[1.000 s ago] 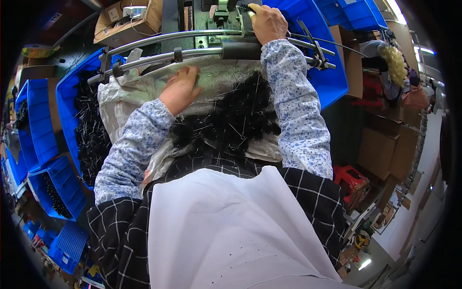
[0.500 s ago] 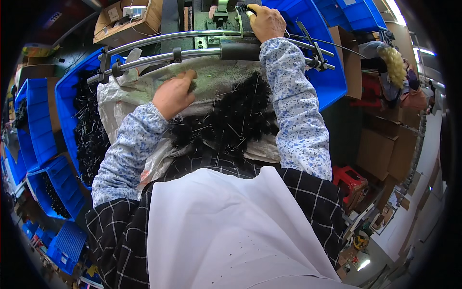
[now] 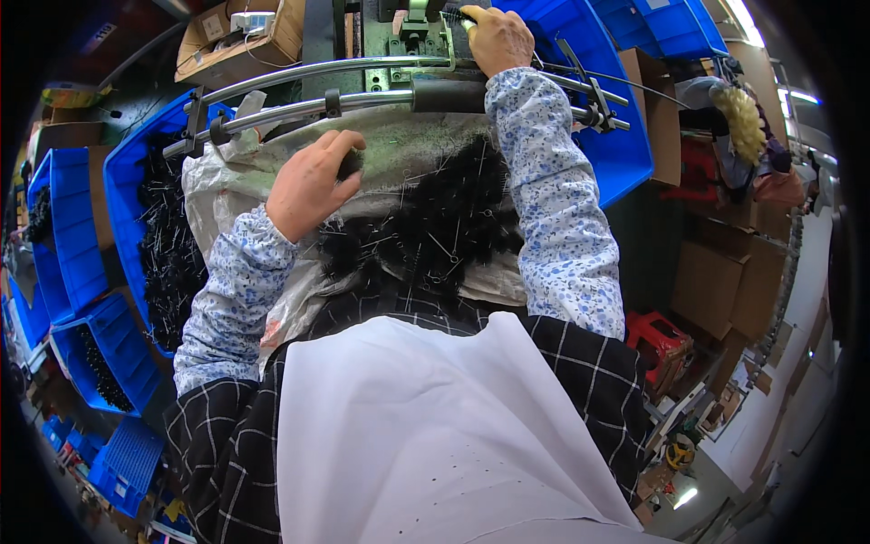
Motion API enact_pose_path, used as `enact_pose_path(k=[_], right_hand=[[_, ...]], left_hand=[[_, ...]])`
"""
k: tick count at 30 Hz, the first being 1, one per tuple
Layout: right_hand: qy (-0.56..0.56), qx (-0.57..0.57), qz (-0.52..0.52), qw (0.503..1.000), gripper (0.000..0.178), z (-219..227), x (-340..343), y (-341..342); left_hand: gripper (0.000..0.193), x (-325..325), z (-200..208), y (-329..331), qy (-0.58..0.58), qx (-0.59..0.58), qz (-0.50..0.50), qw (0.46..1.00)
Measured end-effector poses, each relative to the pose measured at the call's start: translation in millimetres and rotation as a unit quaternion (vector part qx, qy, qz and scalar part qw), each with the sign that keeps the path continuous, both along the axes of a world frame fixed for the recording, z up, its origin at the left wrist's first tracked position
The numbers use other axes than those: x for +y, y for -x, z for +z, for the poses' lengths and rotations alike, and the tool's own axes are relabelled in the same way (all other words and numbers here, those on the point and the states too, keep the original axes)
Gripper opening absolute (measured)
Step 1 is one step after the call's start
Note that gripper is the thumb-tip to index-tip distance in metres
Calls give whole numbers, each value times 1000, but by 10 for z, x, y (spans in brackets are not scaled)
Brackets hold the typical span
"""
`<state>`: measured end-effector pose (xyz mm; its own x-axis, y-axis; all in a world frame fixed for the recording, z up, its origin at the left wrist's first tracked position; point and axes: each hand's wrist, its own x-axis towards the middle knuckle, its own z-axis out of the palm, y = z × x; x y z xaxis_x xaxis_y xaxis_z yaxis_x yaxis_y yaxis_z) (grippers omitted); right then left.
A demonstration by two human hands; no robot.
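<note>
My left hand (image 3: pixel 306 189) hovers over the left part of a pale woven sack, its fingers curled around a black bristly brush (image 3: pixel 350 164). At the machine (image 3: pixel 415 43), my right hand (image 3: pixel 502 42) pinches another black brush (image 3: pixel 456 15), partly hidden by the fingers. Between my forearms, a pile of black twisted-wire brushes (image 3: pixel 453 218) with thin metal stems and small loops lies on the sack (image 3: pixel 213 195). Two metal rails (image 3: pixel 372 100) cross in front of the machine, the nearer one wrapped in a dark sleeve (image 3: pixel 449 97).
A blue bin (image 3: pixel 127 181) full of black brushes stands at my left, with more blue bins (image 3: pixel 82 236) beyond it. Another blue bin (image 3: pixel 625 154) sits at the right behind the rails. Farther right are cardboard boxes (image 3: pixel 711 286), a red stool (image 3: pixel 660 349) and another person (image 3: pixel 739 136).
My left hand has drawn slightly left and turned, so its back shows more, with the brush still in it. My right hand has shifted only slightly left at the machine.
</note>
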<state>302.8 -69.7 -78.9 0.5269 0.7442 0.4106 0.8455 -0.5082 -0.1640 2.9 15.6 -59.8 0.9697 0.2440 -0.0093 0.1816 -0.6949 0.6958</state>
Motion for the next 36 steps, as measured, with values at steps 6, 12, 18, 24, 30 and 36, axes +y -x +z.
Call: enact_pose_path(k=[6,12,18,24,30,36], right_hand=[[34,-2,5,999,31,-80,-9,-138],[40,-57,-76,995,35,-118,-234,-97],[-27,4,-70,997,31,-263,-75,-46],[-33,20,-43,998,24,-211,193,228],[-3,-30,-49,998,17,-230,367,400],[-11,0,-68,998,28,-153,73,172]], left_hand=[[30,-53,182,-37,51,-22,-8,998],[30,81,323,132,89,-78,30,993],[30,117,426,131,113,-109,51,986],[30,148,453,177,93,-115,62,987],[29,132,487,116,97,-113,59,987],[26,207,507,150,100,-142,60,983]])
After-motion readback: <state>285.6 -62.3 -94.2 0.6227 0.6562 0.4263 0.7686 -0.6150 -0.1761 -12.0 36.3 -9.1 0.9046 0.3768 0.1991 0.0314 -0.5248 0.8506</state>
